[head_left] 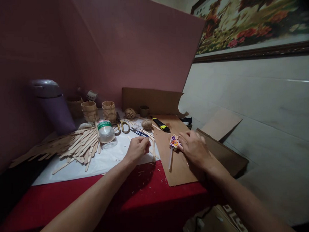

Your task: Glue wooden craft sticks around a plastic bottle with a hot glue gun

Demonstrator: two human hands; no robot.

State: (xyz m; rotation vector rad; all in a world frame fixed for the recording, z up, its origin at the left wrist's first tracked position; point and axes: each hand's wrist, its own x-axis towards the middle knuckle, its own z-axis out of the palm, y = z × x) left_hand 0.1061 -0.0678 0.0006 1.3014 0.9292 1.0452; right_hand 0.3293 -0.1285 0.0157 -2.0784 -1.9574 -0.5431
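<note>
My right hand [196,148] is closed around a flower-patterned glue gun [173,142] on the brown cardboard sheet [180,174]. A translucent glue stick [170,159] juts from the glue gun toward me. Over the white sheet's right side, my left hand [139,148] is curled with its fingers pressed together; whatever they may hold is hidden. Blue-handled thread snips [140,132] lie just beyond its knuckles. Close by are a single wooden craft stick [153,151] and a small ball of twine [146,124].
A pile of craft sticks [81,145] spreads on the left beside a plastic bottle [106,132]. Behind stand scissors [124,126], two wooden-stick cups [109,111] and a purple flask [54,109]. A black-yellow utility knife [160,124] lies on the cardboard. Wood scraps dot the red cloth [136,187].
</note>
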